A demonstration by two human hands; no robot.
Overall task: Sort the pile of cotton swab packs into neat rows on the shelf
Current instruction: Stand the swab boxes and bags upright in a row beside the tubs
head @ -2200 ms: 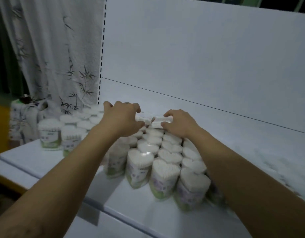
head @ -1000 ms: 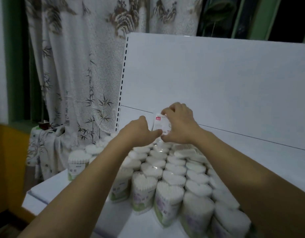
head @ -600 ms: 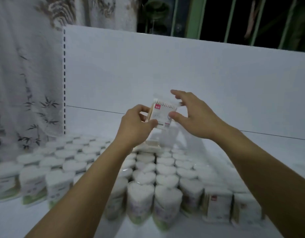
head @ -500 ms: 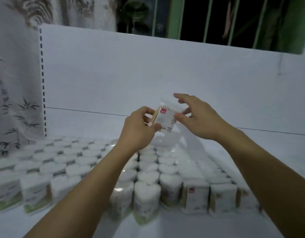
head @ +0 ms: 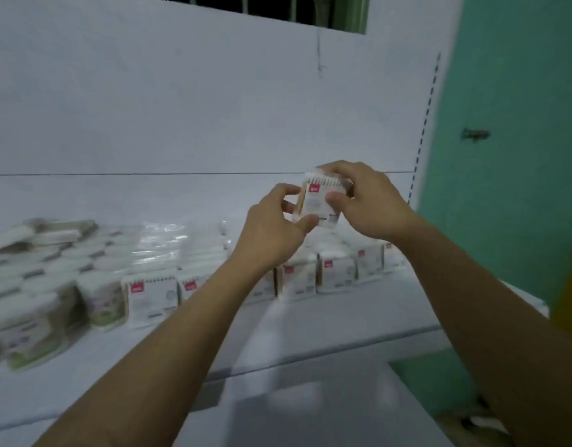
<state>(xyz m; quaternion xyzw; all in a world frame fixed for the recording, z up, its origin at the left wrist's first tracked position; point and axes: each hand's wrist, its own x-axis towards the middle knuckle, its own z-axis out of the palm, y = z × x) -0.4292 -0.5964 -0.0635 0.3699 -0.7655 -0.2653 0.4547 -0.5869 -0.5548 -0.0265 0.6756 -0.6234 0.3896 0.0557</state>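
A small square cotton swab pack [head: 317, 204] with a red label is held up in the air above the right end of the white shelf [head: 310, 324]. My left hand [head: 271, 233] pinches its left and lower edge. My right hand [head: 365, 201] grips its top and right side. Below it, a row of square packs with red labels [head: 334, 272] stands upright along the shelf. Flat clear bags of swabs [head: 162, 246] lie behind that row. Blurred round and heart-shaped tubs [head: 29, 321] stand at the left.
A white back panel [head: 181, 101] rises behind the shelf, with a slotted upright [head: 424, 124] at its right end. A green wall [head: 510, 156] lies to the right. A lower white shelf surface [head: 310, 414] shows beneath the front edge.
Both hands lifted the square pack off the tubs and carried it to the right. The view swung right with it, from the heart-shaped tubs to the row of square packs.
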